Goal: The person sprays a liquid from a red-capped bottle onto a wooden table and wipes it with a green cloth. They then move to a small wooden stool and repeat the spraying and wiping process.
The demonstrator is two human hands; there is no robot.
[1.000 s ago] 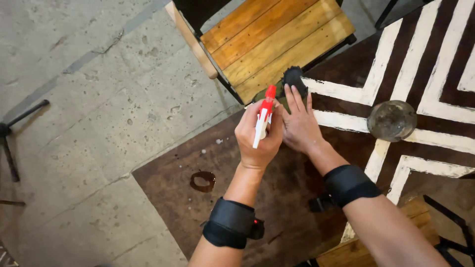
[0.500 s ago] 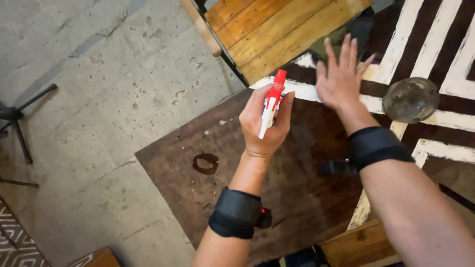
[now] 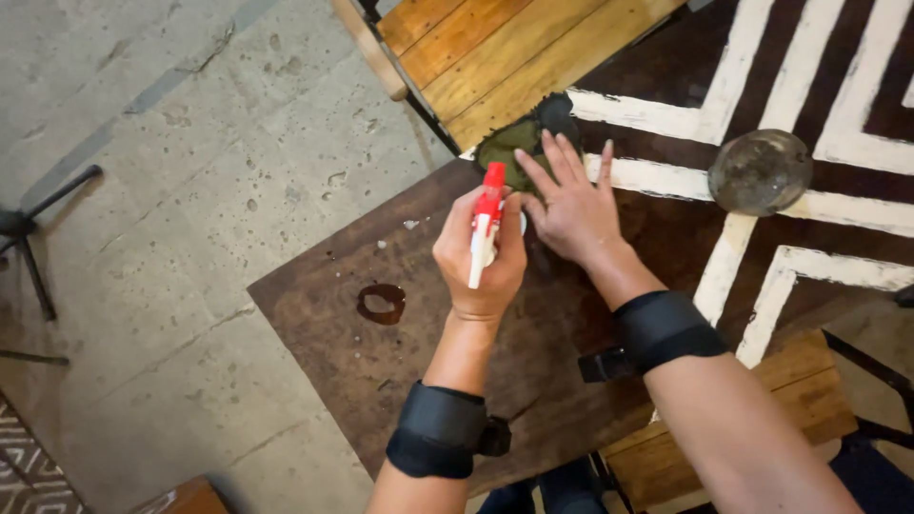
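At the middle of the view, over a dark brown tabletop [image 3: 428, 381] painted with white stripes toward three o'clock, the left hand [image 3: 481, 257] is clamped around a spray bottle [image 3: 486, 233] with a red trigger head and white body, held upright, its nozzle end toward twelve o'clock. Just beside it at two o'clock, the right hand [image 3: 571, 205] lies flat with fingers spread apart, pressing on a dark green cloth [image 3: 509, 143] at the tabletop's edge; it grips nothing, it only pins the cloth down. Both wrists carry black bands. At nine o'clock from the bottle, well apart from both hands, a ring-shaped wet stain [image 3: 381, 303] sits on the wood, with small pale specks nearer the edge at eleven o'clock. A round glass dish [image 3: 760, 171] stands on the stripes at three o'clock, apart from the hands. A slatted wooden seat [image 3: 505, 57] stands at twelve o'clock beyond the tabletop, another at five o'clock, and concrete floor [image 3: 171, 190] fills the nine o'clock side. To do this well, I judge the bottle should stay upright with the nozzle aimed low at the wood, so mist lands on the surface and not on the dish, and the flat palm should keep even pressure so the cloth moves as one piece rather than bunching at the edge.
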